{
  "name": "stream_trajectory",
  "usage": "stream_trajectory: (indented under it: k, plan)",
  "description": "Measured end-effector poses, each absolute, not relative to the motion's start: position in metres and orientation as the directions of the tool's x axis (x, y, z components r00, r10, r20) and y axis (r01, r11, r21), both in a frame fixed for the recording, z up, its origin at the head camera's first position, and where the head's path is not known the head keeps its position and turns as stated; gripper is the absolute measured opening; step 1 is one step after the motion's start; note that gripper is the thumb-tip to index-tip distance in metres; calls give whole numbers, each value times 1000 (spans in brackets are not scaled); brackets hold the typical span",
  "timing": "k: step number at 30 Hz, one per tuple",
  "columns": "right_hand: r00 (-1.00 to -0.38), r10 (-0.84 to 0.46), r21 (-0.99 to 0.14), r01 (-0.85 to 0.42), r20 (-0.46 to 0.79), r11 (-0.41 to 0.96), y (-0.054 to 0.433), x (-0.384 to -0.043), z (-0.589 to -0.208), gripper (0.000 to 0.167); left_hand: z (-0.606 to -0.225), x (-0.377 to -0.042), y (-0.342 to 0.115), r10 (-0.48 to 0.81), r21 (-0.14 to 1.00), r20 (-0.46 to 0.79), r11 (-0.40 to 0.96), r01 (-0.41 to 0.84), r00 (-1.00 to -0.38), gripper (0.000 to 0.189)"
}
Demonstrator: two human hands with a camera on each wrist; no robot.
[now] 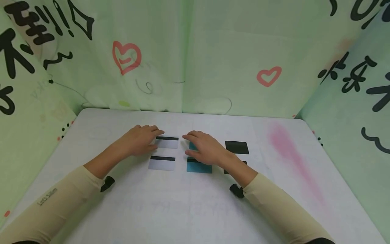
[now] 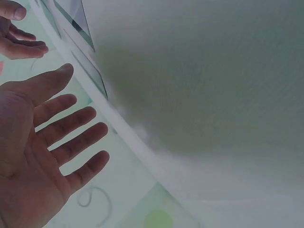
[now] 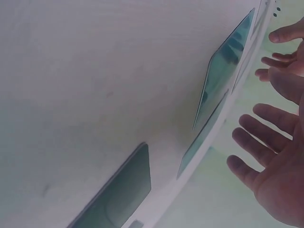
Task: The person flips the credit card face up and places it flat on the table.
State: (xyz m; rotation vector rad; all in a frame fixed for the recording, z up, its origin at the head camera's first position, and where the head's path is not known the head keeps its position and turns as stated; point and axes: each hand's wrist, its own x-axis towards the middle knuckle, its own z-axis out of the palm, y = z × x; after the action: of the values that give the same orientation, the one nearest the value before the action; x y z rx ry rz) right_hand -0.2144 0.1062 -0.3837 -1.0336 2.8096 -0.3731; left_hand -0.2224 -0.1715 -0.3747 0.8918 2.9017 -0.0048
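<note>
Two pale cards with a dark stripe lie on the left: a far pale card (image 1: pixel 168 143) and a near pale card (image 1: pixel 161 164). In the middle column are a far teal card (image 1: pixel 192 146), mostly hidden by my right hand, and a near teal card (image 1: pixel 199 167). On the right sit a far black card (image 1: pixel 237 147) and a near black card (image 1: pixel 226 171), the latter largely behind my forearm. My left hand (image 1: pixel 142 140) hovers at the far pale card's left edge, fingers spread and holding nothing. My right hand (image 1: pixel 205 148) hangs over the teal cards, fingers extended and holding nothing.
The cards lie on a white table (image 1: pixel 182 210) with a pink smudge (image 1: pixel 292 159) on its right side. Green cloth walls (image 1: pixel 207 61) with drawn hearts and black lettering enclose the back and sides. Dark wrist straps show under both sleeves.
</note>
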Motion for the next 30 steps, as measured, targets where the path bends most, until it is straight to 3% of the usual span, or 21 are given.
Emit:
stream_trajectory:
  k: [30]
  plan:
    - [-809,-584,-233,-556,-68,798,80,-236,-383,49,-380,-245,-179,535,113,-149,845,523,-832,56]
